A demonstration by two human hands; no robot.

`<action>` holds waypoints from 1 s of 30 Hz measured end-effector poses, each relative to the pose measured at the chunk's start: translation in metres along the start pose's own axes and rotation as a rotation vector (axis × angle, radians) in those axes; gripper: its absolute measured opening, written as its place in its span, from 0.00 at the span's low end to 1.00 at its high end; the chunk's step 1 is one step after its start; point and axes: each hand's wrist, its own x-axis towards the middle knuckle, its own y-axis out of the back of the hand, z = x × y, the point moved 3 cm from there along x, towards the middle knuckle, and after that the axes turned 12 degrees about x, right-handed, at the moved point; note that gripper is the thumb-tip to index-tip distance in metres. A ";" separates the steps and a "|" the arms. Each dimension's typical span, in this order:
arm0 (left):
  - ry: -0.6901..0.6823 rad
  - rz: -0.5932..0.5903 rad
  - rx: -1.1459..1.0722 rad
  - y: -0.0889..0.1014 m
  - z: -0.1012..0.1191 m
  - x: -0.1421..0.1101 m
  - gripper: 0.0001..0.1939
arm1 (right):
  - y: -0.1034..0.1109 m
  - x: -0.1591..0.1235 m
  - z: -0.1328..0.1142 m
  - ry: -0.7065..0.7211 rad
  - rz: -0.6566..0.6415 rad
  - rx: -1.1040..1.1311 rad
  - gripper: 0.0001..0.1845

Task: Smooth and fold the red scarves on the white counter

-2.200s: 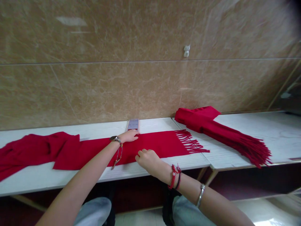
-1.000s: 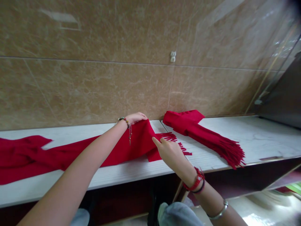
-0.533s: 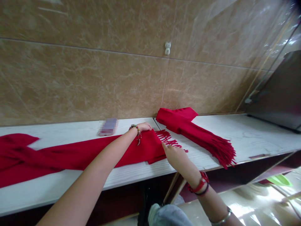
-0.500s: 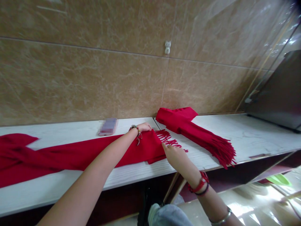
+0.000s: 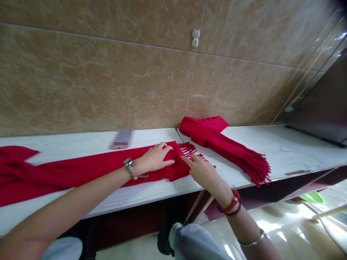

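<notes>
A long red scarf (image 5: 89,169) lies stretched along the white counter, its right end turned over in a short fold, with fringe (image 5: 187,147) sticking out beyond it. Flat over the cloth near that fold is my left hand (image 5: 155,157), open, fingers spread. My right hand (image 5: 203,171) touches the folded edge with its index finger stretched out; the thumb stands apart and the other fingers are partly hidden. Neither hand grips anything. Further right lies another red scarf (image 5: 217,139), folded over, its fringe hanging at the counter's front edge.
A phone (image 5: 122,139) lies behind the long scarf, by the tiled wall. The white counter (image 5: 292,151) runs on to a dark grey appliance (image 5: 322,104) at the right. A small white cat figure (image 5: 195,38) is on the wall. A green basin (image 5: 313,197) sits low at the right.
My left hand has moved from the scarf's far edge back toward me and left, and now lies spread on it. The right hand stays near the fold, index finger straighter. The view tilted slightly down.
</notes>
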 end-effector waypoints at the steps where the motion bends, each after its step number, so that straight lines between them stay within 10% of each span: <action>1: -0.012 -0.038 0.061 0.001 0.003 -0.022 0.28 | -0.001 0.001 0.000 0.051 0.033 0.011 0.26; 6: -0.056 -0.198 0.299 -0.003 0.002 -0.086 0.22 | -0.014 0.007 0.006 0.354 -0.001 0.120 0.23; 16: -0.045 -0.026 0.425 0.023 -0.027 -0.074 0.26 | -0.036 0.013 -0.002 0.326 0.080 0.159 0.22; 22: -0.050 -0.195 0.411 0.014 -0.047 -0.080 0.21 | -0.031 0.027 -0.035 0.210 0.074 0.101 0.19; 30: -0.070 -0.034 0.283 0.023 -0.044 -0.092 0.30 | -0.014 0.017 -0.006 0.315 0.218 0.337 0.21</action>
